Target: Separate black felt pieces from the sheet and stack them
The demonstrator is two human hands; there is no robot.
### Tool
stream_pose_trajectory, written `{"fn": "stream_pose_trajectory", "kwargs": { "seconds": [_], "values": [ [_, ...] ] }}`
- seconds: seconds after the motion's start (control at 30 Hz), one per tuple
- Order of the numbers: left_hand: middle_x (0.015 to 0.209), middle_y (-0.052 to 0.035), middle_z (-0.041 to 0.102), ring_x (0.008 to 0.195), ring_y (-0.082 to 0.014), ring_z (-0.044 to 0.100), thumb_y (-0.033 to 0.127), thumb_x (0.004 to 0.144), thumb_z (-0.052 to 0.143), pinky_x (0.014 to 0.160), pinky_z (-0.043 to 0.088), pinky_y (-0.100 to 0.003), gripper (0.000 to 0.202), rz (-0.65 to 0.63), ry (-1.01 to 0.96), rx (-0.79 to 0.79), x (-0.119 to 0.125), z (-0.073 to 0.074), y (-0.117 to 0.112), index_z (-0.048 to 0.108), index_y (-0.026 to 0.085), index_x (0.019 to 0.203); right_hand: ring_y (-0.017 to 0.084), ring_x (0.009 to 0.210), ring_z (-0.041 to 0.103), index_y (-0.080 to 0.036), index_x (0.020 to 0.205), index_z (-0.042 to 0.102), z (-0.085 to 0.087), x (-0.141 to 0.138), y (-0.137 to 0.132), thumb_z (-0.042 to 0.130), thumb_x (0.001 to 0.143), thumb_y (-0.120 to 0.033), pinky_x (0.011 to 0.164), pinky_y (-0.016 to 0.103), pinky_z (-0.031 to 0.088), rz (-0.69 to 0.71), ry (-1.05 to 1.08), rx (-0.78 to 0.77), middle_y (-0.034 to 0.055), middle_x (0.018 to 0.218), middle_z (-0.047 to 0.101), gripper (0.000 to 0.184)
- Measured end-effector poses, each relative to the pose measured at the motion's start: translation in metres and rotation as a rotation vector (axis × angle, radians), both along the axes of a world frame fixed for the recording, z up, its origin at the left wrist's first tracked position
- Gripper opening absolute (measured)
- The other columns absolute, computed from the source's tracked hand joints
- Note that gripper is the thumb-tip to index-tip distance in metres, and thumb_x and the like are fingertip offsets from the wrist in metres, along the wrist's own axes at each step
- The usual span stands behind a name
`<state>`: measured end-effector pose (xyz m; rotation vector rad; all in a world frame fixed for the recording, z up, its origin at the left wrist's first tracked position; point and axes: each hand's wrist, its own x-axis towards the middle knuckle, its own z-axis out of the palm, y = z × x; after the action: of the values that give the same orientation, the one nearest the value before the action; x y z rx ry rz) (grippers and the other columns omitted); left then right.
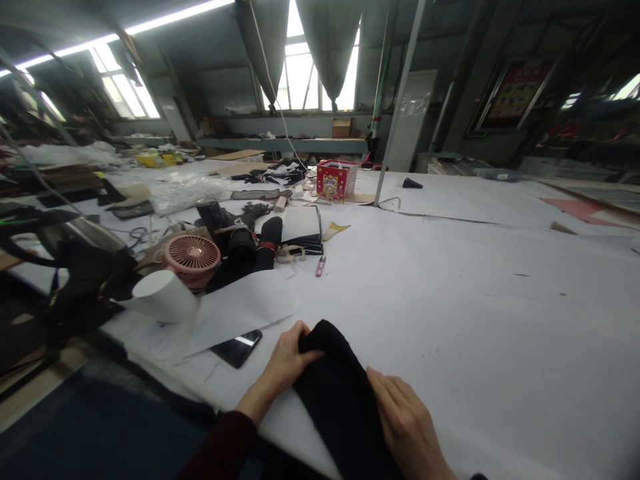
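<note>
Black cloth [340, 393] lies nearest, at the front edge of the white-covered table [475, 327], its far end raised and folded; clock directions run from it, with 12 o'clock straight ahead. At 10 o'clock of the cloth, the left hand [290, 353] pinches its far corner, thumb on the near face and fingers behind. At 4 o'clock, the right hand [405, 420] lays its fingers along the edge; its thumb is hidden, so I cannot tell whether it grips or only presses.

Near the left hand, at 10 o'clock, is a phone [237, 348], partly under a curled white sheet [245, 300]. Beyond that, at 11 o'clock, is a pink fan [195, 257]. At 12 o'clock lie small snips [321, 267], with a stack of sheets [303, 227] just behind. Farther, also at 12, is a red box [334, 181]; at 1 o'clock, a small dark object [413, 183]. Farthest, at 12, 2 curtains [327, 47] hang before a window [300, 70].
</note>
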<state>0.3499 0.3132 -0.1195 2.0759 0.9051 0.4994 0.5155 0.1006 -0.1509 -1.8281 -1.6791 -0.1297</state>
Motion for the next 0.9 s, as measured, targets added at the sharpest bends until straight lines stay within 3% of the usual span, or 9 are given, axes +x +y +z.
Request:
{"fn": "stream_pose_trajectory", "kwargs": {
  "seconds": [0.13,0.2,0.3,0.4,0.5,0.57,0.63,0.73,0.9],
  "values": [
    [0.1,0.0001,0.067,0.089,-0.0193,0.065,0.028,0.074,0.07,0.08,0.049,-0.029,0.062,-0.049,0.037,-0.037,0.002,0.005,0.003,0.043,0.027,0.13,0.026,0.112,0.058,-0.019,0.139,0.048,-0.005,0.004,-0.007,0.038,0.09,-0.004,0.094,0.043,0.053,-0.026,-0.055,-0.009,0.0082,0.125,0.064,0.052],
    [0.112,-0.0027,0.066,0.1,-0.0208,0.063,0.03,0.075,0.07,0.087,0.048,-0.029,0.071,-0.059,0.116,0.005,0.004,0.007,0.005,0.038,0.027,0.138,0.026,0.116,0.057,-0.021,0.134,0.053,-0.004,0.013,-0.014,0.042,0.093,-0.012,0.097,0.045,0.052,-0.064,-0.02,-0.054,0.0067,0.124,0.065,0.044],
    [0.119,-0.0047,0.065,0.109,-0.024,0.06,0.035,0.074,0.072,0.091,0.046,-0.03,0.063,-0.051,0.234,0.075,0.007,0.009,0.009,0.047,0.026,0.131,0.028,0.123,0.053,-0.023,0.131,0.056,0.0,0.028,-0.03,0.049,0.094,-0.029,0.101,0.049,0.049,-0.145,0.11,-0.105,0.007,0.129,0.062,0.038],
    [0.106,-0.0066,0.068,0.098,-0.0283,0.063,0.043,0.071,0.074,0.082,0.047,-0.033,0.05,-0.023,0.321,0.089,0.01,0.011,0.012,0.057,0.024,0.114,0.027,0.126,0.051,-0.023,0.137,0.049,0.008,0.036,-0.048,0.052,0.093,-0.041,0.105,0.049,0.045,-0.247,0.356,-0.152,0.0081,0.136,0.057,0.047],
    [0.094,-0.0086,0.069,0.089,-0.0317,0.064,0.052,0.069,0.073,0.073,0.046,-0.036,0.047,0.02,0.405,0.117,0.01,0.014,0.012,0.058,0.022,0.102,0.027,0.124,0.053,-0.023,0.137,0.046,0.016,0.03,-0.064,0.052,0.092,-0.044,0.107,0.051,0.042,-0.376,0.547,-0.139,0.0078,0.132,0.06,0.05],
    [0.092,-0.0098,0.069,0.089,-0.0327,0.064,0.055,0.068,0.072,0.073,0.045,-0.035,0.048,0.048,0.438,0.127,0.01,0.016,0.01,0.057,0.021,0.099,0.028,0.123,0.054,-0.024,0.134,0.049,0.023,0.019,-0.072,0.053,0.091,-0.046,0.106,0.051,0.043,-0.429,0.546,-0.11,0.0082,0.131,0.06,0.049],
    [0.095,-0.0108,0.069,0.091,-0.0327,0.064,0.055,0.069,0.071,0.073,0.045,-0.035,0.048,0.074,0.448,0.123,0.008,0.017,0.007,0.057,0.021,0.101,0.028,0.123,0.054,-0.024,0.132,0.051,0.029,0.005,-0.078,0.056,0.09,-0.044,0.104,0.048,0.046,-0.385,0.46,-0.096,0.0085,0.132,0.058,0.047],
    [0.099,-0.0119,0.069,0.094,-0.0323,0.064,0.05,0.072,0.07,0.075,0.045,-0.035,0.048,0.102,0.427,0.093,0.005,0.016,0.001,0.056,0.02,0.107,0.027,0.123,0.052,-0.025,0.133,0.05,0.035,-0.015,-0.081,0.06,0.088,-0.037,0.102,0.043,0.048,-0.185,0.274,-0.11,0.0087,0.133,0.056,0.047],
    [0.11,-0.0138,0.067,0.103,-0.032,0.062,0.04,0.074,0.071,0.084,0.045,-0.037,0.061,0.135,0.34,0.006,-0.007,0.015,-0.008,0.05,0.019,0.127,0.03,0.117,0.053,-0.021,0.135,0.049,0.028,-0.03,-0.073,0.062,0.088,-0.029,0.1,0.047,0.048,-0.024,-0.035,-0.176,0.0108,0.127,0.059,0.05]
  ]
}}
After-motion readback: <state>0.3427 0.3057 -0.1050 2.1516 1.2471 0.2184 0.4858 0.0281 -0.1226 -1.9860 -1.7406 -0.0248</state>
